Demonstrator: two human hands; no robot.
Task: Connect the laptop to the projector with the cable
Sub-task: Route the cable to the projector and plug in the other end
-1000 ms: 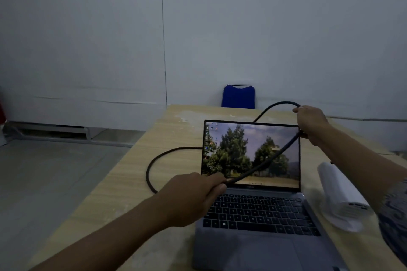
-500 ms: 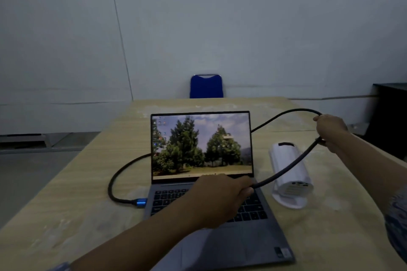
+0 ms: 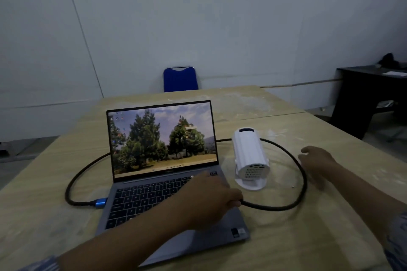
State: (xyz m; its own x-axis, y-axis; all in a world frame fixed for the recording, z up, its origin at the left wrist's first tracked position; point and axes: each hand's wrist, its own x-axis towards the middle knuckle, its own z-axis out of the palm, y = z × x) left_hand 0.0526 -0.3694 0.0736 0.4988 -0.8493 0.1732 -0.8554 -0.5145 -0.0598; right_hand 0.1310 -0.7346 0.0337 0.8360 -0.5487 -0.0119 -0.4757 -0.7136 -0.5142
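Note:
An open grey laptop [image 3: 167, 185] with a tree wallpaper stands on the wooden table [image 3: 308, 237]. A black braided cable [image 3: 301, 185] has its blue plug [image 3: 101, 202] at the laptop's left side. The cable runs behind the screen and loops round a small white projector [image 3: 251, 156] lying to the right of the laptop. My left hand [image 3: 209, 200] reaches across the keyboard and is closed on the cable's free end, whose tip is hidden. My right hand [image 3: 317, 158] hovers to the right of the loop with fingers spread, holding nothing.
A blue chair [image 3: 179, 79] stands at the table's far edge against the pale wall. A dark desk [image 3: 370, 92] with papers is at the right. The table's left edge drops to a grey floor [image 3: 13, 167].
My right hand has let go of the cable, and the loop now lies on the table round the projector. My left hand has moved right and lower with the cable end.

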